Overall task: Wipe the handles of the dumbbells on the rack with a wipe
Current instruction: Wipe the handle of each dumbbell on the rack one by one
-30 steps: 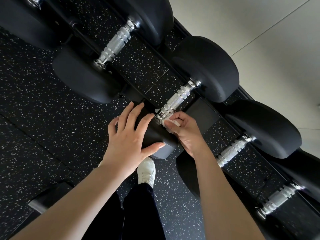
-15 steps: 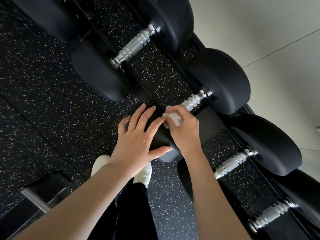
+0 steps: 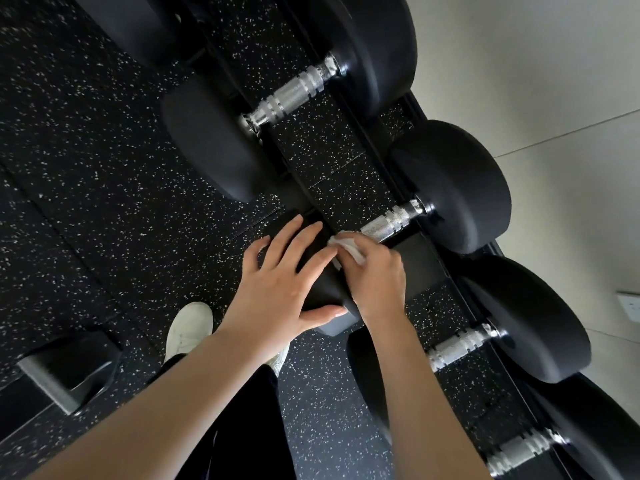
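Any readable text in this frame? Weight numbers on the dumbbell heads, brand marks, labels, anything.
None readable.
Dumbbell heads: plain black, no numbers or marks visible.
Knurled handles: no lettering.
White wipe in the right hand: blank.
White wall plate: no legible marking.

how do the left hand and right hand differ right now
The left hand lies flat with fingers spread on the black dumbbell head; the right hand is curled, gripping a white wipe around the handle. The left hand holds nothing. Both touch the same dumbbell.
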Available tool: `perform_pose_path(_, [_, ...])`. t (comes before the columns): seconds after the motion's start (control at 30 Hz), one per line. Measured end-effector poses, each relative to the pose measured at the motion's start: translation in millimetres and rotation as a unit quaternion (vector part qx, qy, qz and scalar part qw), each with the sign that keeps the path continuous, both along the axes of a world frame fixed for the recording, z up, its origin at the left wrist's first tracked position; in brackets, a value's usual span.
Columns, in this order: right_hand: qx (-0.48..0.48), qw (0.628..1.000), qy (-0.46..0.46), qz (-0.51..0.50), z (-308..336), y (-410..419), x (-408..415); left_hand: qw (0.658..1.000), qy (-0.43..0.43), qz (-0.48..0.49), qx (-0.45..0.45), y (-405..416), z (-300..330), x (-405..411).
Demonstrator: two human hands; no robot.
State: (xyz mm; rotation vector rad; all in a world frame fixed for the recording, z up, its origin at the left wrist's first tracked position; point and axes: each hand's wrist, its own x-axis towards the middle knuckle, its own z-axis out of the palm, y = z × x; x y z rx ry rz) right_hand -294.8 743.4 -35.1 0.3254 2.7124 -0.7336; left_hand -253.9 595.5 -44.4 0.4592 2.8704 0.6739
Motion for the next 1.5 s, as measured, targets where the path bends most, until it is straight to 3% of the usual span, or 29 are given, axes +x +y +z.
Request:
perform_pose_path(0.13, [0.057,0.997,-0.031,0.029,0.7,-5.9,-10.2,1.000,0.002,0.000,0.002,-1.1,-0.2,-1.1])
perform_pose_path(0.3, [0.059,0.998,-0.005,-0.001,0.8,-3.5,-12.7,1.000,-0.007,-0.002,-0.003,-2.1,0.2,-1.1])
perform_pose_path(0.6, [0.090,0.983,0.109,-0.115,7.8,24.9,-46.0,1.000,-0.008,-0.008,-0.004,-2.8,0.6,-0.9])
perform_pose_path(0.87, [0.046,0.945,0.254,-0.202,-5.7,19.2,-45.5,1.000,0.000,-0.014,-0.015,-3.0,-0.8,-0.8])
perform_pose_path(1.2, [-0.065,0.972,0.168,-0.153,3.9,22.2,-2.0,0.997,-0.038,-0.056,-0.045,-8.7,15.3,-8.6])
perform_pose_path(1.5, [-0.144,0.967,0.135,-0.158,37.9,-15.4,-43.9,0.993,0.002,-0.038,-0.109,-46.8,42.9,-73.5])
